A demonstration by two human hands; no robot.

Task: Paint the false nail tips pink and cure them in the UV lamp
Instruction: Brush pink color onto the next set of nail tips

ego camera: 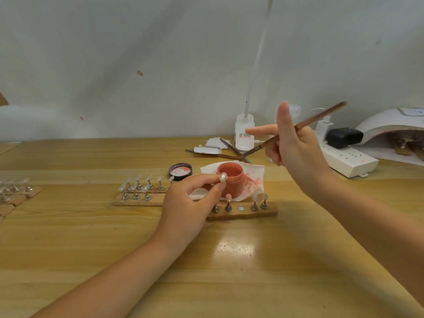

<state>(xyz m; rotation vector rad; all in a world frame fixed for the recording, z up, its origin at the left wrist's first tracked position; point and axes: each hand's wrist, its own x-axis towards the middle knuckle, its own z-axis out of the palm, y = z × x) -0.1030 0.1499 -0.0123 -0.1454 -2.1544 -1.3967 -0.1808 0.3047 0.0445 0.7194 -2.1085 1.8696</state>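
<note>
Head view: a clear nail tip (pixel 223 177) sits pinched in the left hand (pixel 190 203), touching the pink paint jar (pixel 230 180) at its nine o'clock. Right hand (pixel 296 145), raised at two o'clock, grips a blurred brush (pixel 298 127), perhaps unloaded.

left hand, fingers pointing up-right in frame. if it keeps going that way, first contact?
Probably the open pink paint jar, right behind the left hand, whose fingertips pinch a nail stand. Depth is unclear.
</note>
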